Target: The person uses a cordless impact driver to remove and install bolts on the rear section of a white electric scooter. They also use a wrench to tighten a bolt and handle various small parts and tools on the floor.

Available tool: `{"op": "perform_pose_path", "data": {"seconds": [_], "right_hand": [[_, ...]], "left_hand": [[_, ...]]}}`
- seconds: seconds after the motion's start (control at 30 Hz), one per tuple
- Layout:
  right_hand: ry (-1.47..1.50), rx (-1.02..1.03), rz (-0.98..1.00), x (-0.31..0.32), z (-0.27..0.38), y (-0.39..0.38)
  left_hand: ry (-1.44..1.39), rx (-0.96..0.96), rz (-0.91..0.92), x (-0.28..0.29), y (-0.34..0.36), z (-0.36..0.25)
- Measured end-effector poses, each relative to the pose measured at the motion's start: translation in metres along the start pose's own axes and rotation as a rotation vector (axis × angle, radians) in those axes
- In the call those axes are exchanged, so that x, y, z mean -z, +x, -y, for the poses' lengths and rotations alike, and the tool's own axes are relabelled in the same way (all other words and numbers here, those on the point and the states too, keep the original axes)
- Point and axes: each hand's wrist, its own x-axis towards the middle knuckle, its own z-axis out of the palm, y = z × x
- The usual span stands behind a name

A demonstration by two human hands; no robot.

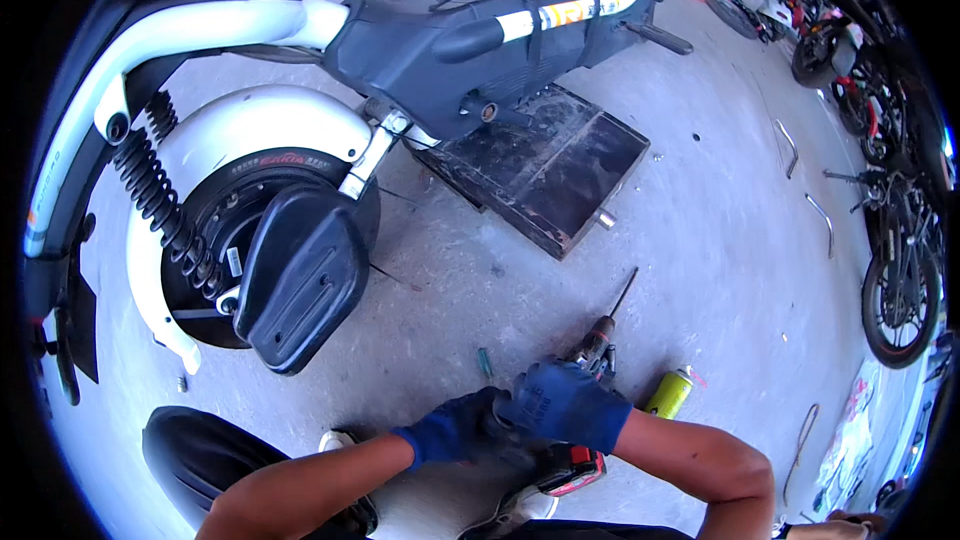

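While the right hand point(565, 404) grips the drill point(593, 343), fingers curled round it, on the near side of the box point(508, 178), the left hand point(455, 430) adjoins it, finger state impossible to tell.

"Free to pass from the right hand point(570, 408)?"
"Yes, toward two o'clock, over bare floor point(730, 290), up to two bent rods point(821, 225)."
"At one?"
"Blocked by the drill point(593, 345)."
"At three?"
"Blocked by a green can point(670, 395)."
"At twelve?"
"Blocked farther off by a black box point(590, 165)."
"At ten?"
"Blocked up close by a green tool point(485, 362), then by the scooter's black side cover point(305, 285)."
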Motion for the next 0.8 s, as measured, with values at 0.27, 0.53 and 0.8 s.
{"op": "perform_pose_path", "data": {"seconds": [0.27, 0.53, 0.8], "right_hand": [[0.224, -0.204, 0.052, -0.004, -0.012, -0.022], [0.073, -0.077, -0.051, -0.008, 0.008, -0.022], [-0.135, 0.020, -0.150, -0.047, 0.044, -0.005]], "left_hand": [[-0.079, 0.069, 0.035, 0.003, 0.007, -0.032], [0.064, 0.031, -0.042, -0.010, -0.015, -0.041], [0.129, -0.034, -0.031, -0.027, -0.038, -0.012]]}}
